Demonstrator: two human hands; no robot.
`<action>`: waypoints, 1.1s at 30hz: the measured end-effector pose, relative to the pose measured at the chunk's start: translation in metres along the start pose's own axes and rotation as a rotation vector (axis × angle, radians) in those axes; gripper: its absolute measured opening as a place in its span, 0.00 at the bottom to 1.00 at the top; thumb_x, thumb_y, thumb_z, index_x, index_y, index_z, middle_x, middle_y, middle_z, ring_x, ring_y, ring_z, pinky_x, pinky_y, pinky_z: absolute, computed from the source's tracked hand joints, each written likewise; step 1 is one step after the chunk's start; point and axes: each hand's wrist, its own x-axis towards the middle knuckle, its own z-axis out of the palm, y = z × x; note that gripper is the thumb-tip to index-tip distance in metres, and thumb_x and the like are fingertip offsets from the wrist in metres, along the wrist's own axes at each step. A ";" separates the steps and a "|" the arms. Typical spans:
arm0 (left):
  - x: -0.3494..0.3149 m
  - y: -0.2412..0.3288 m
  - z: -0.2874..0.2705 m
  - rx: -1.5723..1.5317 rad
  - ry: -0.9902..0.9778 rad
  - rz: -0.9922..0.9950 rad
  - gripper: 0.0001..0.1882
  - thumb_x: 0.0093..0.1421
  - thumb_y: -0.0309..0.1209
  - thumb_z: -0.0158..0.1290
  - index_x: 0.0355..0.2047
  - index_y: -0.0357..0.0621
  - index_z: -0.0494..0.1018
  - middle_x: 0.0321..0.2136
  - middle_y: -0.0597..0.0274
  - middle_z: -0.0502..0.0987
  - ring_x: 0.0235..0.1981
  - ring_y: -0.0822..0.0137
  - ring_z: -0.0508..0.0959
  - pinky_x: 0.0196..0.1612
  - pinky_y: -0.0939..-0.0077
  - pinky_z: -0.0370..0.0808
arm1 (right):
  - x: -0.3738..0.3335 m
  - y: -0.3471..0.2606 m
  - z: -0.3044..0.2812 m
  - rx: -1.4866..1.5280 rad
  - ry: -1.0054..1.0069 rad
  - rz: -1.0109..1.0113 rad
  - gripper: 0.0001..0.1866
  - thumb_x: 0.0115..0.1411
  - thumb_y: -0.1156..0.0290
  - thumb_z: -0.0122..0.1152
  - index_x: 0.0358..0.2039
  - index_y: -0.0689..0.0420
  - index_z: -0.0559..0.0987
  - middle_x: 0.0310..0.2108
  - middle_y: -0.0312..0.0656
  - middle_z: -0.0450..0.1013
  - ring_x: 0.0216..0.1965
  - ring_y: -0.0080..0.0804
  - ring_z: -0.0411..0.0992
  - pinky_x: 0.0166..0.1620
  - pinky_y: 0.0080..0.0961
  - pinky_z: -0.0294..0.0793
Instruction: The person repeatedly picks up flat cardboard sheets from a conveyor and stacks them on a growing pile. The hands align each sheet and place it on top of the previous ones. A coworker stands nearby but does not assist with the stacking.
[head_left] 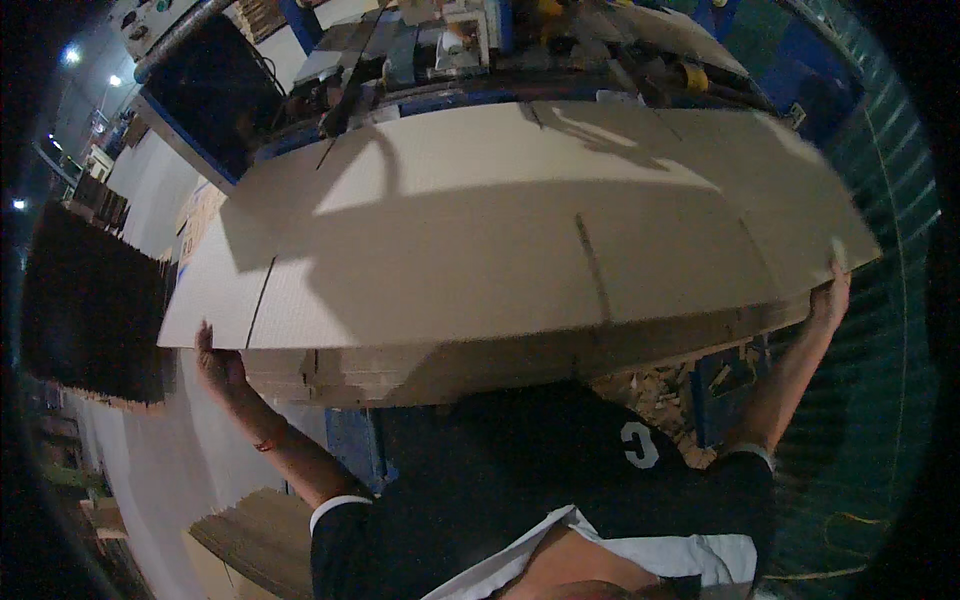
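Note:
A wide, flat cardboard sheet (470,250) with several dark slots cut into its edges spans the space in front of me. My left hand (220,365) grips its near left edge, thumb on top and fingers beneath. At the near right corner, my right hand (832,290) holds the edge the same way, thumb up over the board. Under the sheet lies a stack of cardboard sheets (440,372), whose front edges show. The far edge of the sheet reaches up to a machine (450,65) with rollers and blue framing.
Dark stacks of cardboard (95,300) stand on the floor at the left. Another cardboard stack (255,545) is at lower left. Cardboard scraps (655,405) lie below to the right, near a blue frame (712,400). A green corrugated wall (870,400) runs along the right.

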 end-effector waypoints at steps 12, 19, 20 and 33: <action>-0.166 -0.068 0.046 1.483 -1.209 0.950 0.19 0.55 0.31 0.43 0.48 0.52 0.73 0.54 0.64 0.68 0.57 0.56 0.64 0.60 0.61 0.55 | -0.259 0.042 0.114 -0.929 -1.221 -1.202 0.17 0.49 0.69 0.58 0.43 0.45 0.77 0.50 0.37 0.70 0.54 0.42 0.65 0.56 0.41 0.65; -0.158 -0.067 0.081 1.524 -1.365 1.056 0.24 0.55 0.30 0.44 0.53 0.55 0.67 0.58 0.62 0.63 0.59 0.55 0.61 0.60 0.55 0.55 | -0.214 0.058 0.152 -0.758 -1.331 -1.183 0.18 0.47 0.70 0.62 0.42 0.48 0.76 0.49 0.38 0.71 0.55 0.43 0.64 0.55 0.43 0.65; -0.153 -0.070 0.084 1.492 -1.343 1.050 0.24 0.54 0.30 0.46 0.54 0.54 0.67 0.58 0.61 0.62 0.59 0.55 0.61 0.60 0.55 0.55 | -0.208 0.062 0.159 -0.687 -1.312 -1.137 0.18 0.49 0.68 0.62 0.43 0.49 0.76 0.50 0.38 0.69 0.56 0.44 0.63 0.56 0.43 0.63; -0.024 -0.173 0.242 1.618 -0.741 1.257 0.37 0.53 0.36 0.54 0.62 0.50 0.51 0.59 0.51 0.58 0.60 0.50 0.57 0.57 0.42 0.54 | -0.102 0.092 0.329 -1.430 -0.888 -0.869 0.32 0.58 0.52 0.50 0.62 0.39 0.56 0.63 0.43 0.50 0.63 0.45 0.47 0.62 0.43 0.48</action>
